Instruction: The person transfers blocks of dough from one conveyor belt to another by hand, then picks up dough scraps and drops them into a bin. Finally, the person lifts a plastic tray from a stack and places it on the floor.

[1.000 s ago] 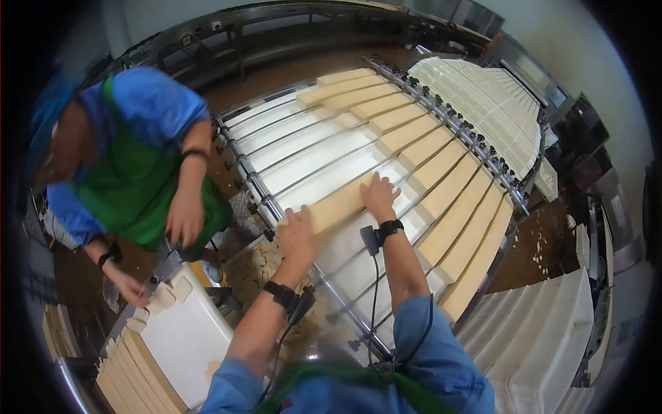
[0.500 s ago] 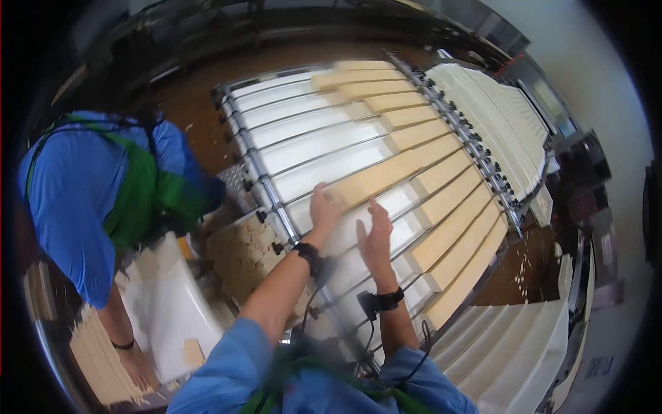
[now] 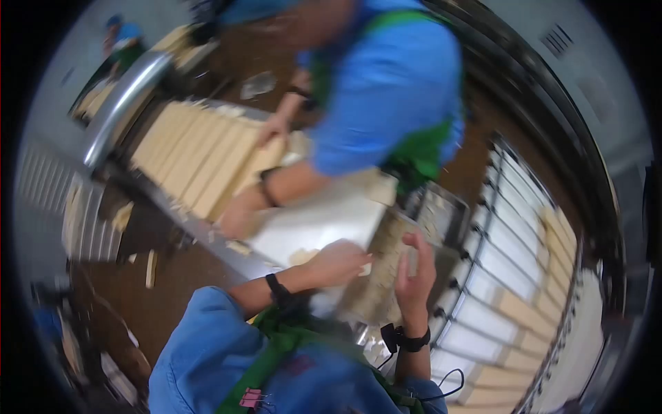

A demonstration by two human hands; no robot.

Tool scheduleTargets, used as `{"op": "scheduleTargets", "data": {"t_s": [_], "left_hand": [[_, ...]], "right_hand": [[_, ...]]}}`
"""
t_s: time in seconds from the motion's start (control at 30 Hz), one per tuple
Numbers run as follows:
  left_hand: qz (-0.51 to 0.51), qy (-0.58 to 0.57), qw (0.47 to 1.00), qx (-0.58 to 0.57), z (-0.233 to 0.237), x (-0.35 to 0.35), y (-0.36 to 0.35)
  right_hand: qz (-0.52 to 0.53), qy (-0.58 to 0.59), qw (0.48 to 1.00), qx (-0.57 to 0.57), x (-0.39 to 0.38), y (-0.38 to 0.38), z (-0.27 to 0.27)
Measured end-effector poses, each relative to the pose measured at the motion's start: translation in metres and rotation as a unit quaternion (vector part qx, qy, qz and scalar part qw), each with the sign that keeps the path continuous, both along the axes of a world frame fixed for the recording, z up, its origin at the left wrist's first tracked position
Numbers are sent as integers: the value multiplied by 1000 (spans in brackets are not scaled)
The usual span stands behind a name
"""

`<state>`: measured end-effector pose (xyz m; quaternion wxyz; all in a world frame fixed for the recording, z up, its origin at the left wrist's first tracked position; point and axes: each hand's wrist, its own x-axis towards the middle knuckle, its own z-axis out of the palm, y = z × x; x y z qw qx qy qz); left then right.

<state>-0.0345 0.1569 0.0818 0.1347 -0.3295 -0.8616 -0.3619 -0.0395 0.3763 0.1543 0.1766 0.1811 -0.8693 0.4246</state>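
Note:
My left hand is over the near edge of a white board, blurred, its fingers pointing right; whether they hold anything does not show. Raised to the right, my right hand has its fingers apart and nothing in them. Behind and between the hands lies a tray of pale scraps. A co-worker in a blue top leans over the board, with both hands at the nearest of several long pale strips.
On the right stands a rack with thin rods, white lanes and pale strips. A curved metal tube rises at the upper left. Another person is far back. Scraps lie on the brown floor.
The view has swung left, from the rack to the board and strips. My hands have left the strip on the rack. The co-worker now appears ahead of me.

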Motion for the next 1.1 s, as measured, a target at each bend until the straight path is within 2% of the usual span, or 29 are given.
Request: {"op": "scheduleTargets", "data": {"t_s": [0.03, 0.07, 0.1, 0.13, 0.17, 0.23, 0.27, 0.3, 0.33, 0.37, 0.43, 0.57, 0.63, 0.7, 0.77, 0.8, 0.87, 0.93, 1.0, 1.07, 1.1], "left_hand": [[4, -27, 999, -27, -18, 15, -47], [2, -54, 997, -51, -28, 29, -90], [54, 22, 997, -43, -29, 39, -129], [74, -6, 996, 45, -50, 53, -159], [87, -5, 995, 46, -50, 68, -186], [272, 51, 960, 46, -46, 96, -221], [279, 52, 958, 47, -49, 99, -237], [420, -3, 905, 71, -54, 101, -251], [548, -61, 829, 93, -60, 103, -265], [550, -63, 828, 94, -67, 101, -280], [621, -106, 776, -37, -85, 93, -308], [613, -145, 777, -1, -105, 69, -336], [601, -208, 768, 68, -99, 54, -337], [596, -236, 763, 80, -91, 40, -336], [618, -257, 743, 4, -87, 29, -331], [613, -257, 747, 3, -87, 26, -330], [640, -260, 723, 12, -86, 19, -325], [610, -254, 750, -8, -89, 21, -322], [577, -245, 779, -29, -89, 24, -316], [468, -277, 838, -43, -83, 29, -304], [446, -277, 850, -48, -76, 30, -299]], "right_hand": [[70, -2, 997, 35, -8, -38, 0], [145, -17, 989, 5, -18, -82, -5], [210, -46, 977, 0, -24, -125, 2], [266, -16, 964, 11, -34, -163, -9], [306, -31, 951, 22, -44, -202, -3], [349, -20, 937, 6, -67, -269, -32], [343, -19, 939, 18, -82, -300, -46], [335, -18, 942, 30, -99, -329, -62], [320, -15, 946, 54, -121, -356, -82], [305, -12, 949, 79, -147, -381, -104], [255, -33, 958, 127, -200, -420, -145], [186, 7, 961, 205, -263, -465, -178], [184, -127, 933, 282, -278, -476, -189], [176, -133, 936, 272, -283, -483, -205], [167, -137, 941, 262, -288, -483, -219], [170, -116, 950, 233, -287, -480, -221], [162, -97, 961, 204, -282, -457, -224], [138, -75, 970, 184, -263, -418, -211], [64, -112, 978, 161, -234, -364, -192], [-12, -118, 977, 177, -201, -304, -175], [-36, -122, 976, 176, -182, -282, -171]]}}
